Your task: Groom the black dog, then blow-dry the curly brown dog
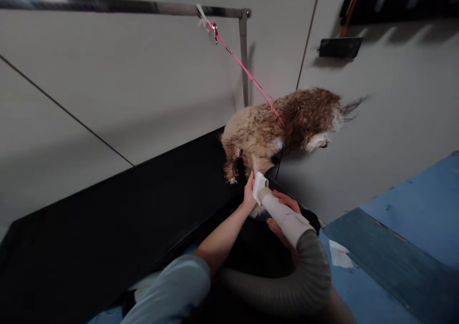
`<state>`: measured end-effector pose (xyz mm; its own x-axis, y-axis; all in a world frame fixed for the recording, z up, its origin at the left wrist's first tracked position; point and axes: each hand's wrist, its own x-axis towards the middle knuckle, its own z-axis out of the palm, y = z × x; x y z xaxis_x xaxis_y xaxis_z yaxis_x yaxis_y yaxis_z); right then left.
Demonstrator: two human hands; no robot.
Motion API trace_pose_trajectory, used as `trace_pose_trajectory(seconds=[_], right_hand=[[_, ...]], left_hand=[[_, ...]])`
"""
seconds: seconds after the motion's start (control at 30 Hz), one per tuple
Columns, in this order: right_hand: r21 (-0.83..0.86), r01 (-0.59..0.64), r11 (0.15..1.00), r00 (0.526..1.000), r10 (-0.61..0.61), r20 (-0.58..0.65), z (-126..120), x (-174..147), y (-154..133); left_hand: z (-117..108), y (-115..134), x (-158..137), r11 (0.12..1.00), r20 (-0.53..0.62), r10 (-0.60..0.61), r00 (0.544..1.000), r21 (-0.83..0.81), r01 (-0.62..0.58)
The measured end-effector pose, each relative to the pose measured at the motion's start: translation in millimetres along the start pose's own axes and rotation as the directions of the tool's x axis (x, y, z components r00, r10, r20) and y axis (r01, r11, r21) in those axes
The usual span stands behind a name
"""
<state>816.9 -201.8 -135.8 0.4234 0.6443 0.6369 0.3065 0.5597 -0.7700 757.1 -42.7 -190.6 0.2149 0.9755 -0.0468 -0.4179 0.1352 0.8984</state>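
One nozzle (259, 188) held close to one dog (254, 128)
Left of the left hand (248, 192) spreads the black surface (107, 238); that hand reaches the dog's underside, apparently steadying it, but hidden fingers leave its grip unclear. Ahead of it the dog's body stretches rightward, head facing right; the pink leash (253, 79) above probably restrains it. The right hand (287, 201) curls around the white tube (287, 219), likely for aiming; tube and nozzle slant forward-left.

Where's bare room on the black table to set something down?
Free: the black table picture-left of the dog, between the wall and the left forearm. Crowded: beside the dog, where the left hand, right hand and hose nozzle bunch up.
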Motion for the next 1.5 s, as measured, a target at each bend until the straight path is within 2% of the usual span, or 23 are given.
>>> trace_pose_trajectory(seconds=[0.1, 0.2, 0.27, 0.33, 0.43, 0.53, 0.67, 0.73, 0.87, 0.97, 1.03, 1.17, 1.3, 1.37, 1.43, 1.5], right_hand=[[0.109, -0.112, 0.988, 0.978, 0.129, -0.165, -8, -24, 5], [0.24, -0.205, 0.949, 0.933, 0.264, -0.246, -10, -39, 16], [0.315, -0.2, 0.928, 0.915, 0.292, -0.279, -11, -42, 24], [0.36, -0.178, 0.916, 0.904, 0.297, -0.309, -11, -42, 28], [0.391, -0.198, 0.899, 0.896, 0.327, -0.299, -12, -42, 29], [0.428, -0.226, 0.875, 0.857, 0.387, -0.339, -13, -43, 26], [0.522, -0.204, 0.828, 0.809, 0.443, -0.387, -16, -43, 20], [0.552, -0.201, 0.809, 0.788, 0.468, -0.4, -20, -42, 17], [0.62, -0.211, 0.756, 0.717, 0.551, -0.427, -26, -39, 15], [0.669, -0.197, 0.717, 0.715, 0.572, -0.402, -30, -36, 17], [0.664, -0.189, 0.724, 0.712, 0.566, -0.415, -33, -35, 19], [0.629, -0.215, 0.747, 0.66, 0.586, -0.469, -34, -40, 19], [0.685, -0.216, 0.696, 0.676, 0.613, -0.409, -29, -40, 18], [0.686, -0.204, 0.698, 0.664, 0.614, -0.427, -26, -41, 21], [0.667, -0.233, 0.708, 0.654, 0.622, -0.431, -25, -44, 23], [0.657, -0.288, 0.697, 0.663, 0.64, -0.389, -26, -48, 23]], left_hand=[[9, 4, 6, 0.998, -0.084, 0.026, 0.996, 0.06, -0.021], [18, 10, 9, 0.992, -0.001, -0.122, 0.992, 0.012, 0.122], [22, 13, 9, 0.954, 0.117, -0.283, 0.952, -0.072, 0.292], [24, 17, 9, 0.889, 0.208, -0.416, 0.885, -0.111, 0.444], [25, 19, 9, 0.814, 0.22, -0.541, 0.812, -0.105, 0.571], [27, 19, 11, 0.767, 0.229, -0.585, 0.778, -0.155, 0.623], [33, 19, 14, 0.728, 0.262, -0.571, 0.778, -0.275, 0.628], [36, 20, 14, 0.688, 0.286, -0.594, 0.752, -0.305, 0.659], [38, 23, 10, 0.624, 0.286, -0.645, 0.708, -0.338, 0.705], [36, 24, 7, 0.6, 0.342, -0.616, 0.71, -0.381, 0.704], [34, 24, 7, 0.597, 0.374, -0.581, 0.723, -0.407, 0.691], [32, 22, 12, 0.645, 0.36, -0.535, 0.764, -0.409, 0.645], [23, 17, 13, 0.694, 0.372, -0.494, 0.786, -0.375, 0.614], [15, 13, 9, 0.714, 0.329, -0.502, 0.8, -0.365, 0.598], [8, 11, 2, 0.716, 0.292, -0.535, 0.793, -0.34, 0.609], [5, 11, -4, 0.701, 0.299, -0.567, 0.768, -0.315, 0.64]])
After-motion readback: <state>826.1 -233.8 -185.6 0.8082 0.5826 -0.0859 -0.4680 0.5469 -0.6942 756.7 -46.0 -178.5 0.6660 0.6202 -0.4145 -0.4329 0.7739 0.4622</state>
